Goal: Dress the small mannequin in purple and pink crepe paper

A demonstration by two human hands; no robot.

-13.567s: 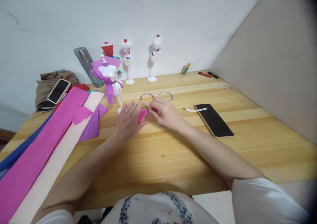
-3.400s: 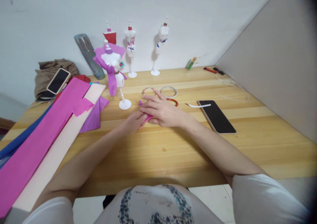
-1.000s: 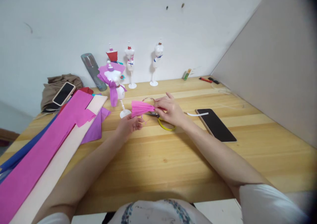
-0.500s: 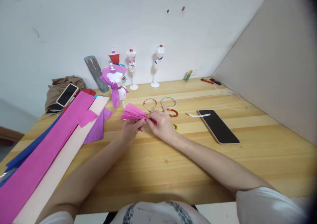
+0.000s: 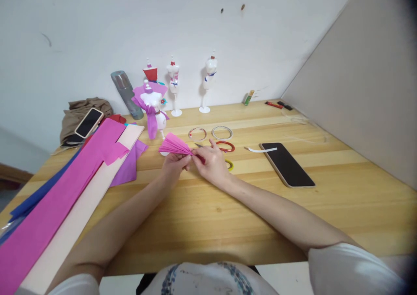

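Note:
A pleated pink paper piece [image 5: 173,143] fans out to the left and is gathered to a narrow waist between my two hands. My left hand [image 5: 176,164] pinches it just below the fan. On the other side of the gathered point, my right hand [image 5: 211,161] grips the rest of the paper, with a darker pink bit showing under its fingers. Behind my right hand lie scissors with red handles [image 5: 227,146], and a yellow ring-shaped handle [image 5: 230,164] shows partly beside it. A small mannequin draped in purple paper [image 5: 153,106] stands just beyond the fan.
Long pink [image 5: 65,190] and pale paper strips [image 5: 87,203] cover the left side. Two tape rolls [image 5: 222,133] lie mid-table. More mannequins [image 5: 174,84] and a tilted bottle [image 5: 127,95] are at the wall. A large phone [image 5: 287,164] lies right, a white strip [image 5: 262,150] across its corner.
The pink fan has spread slightly, with more pleats showing. Both hands keep nearly the same grip and place. The view has shifted very slightly.

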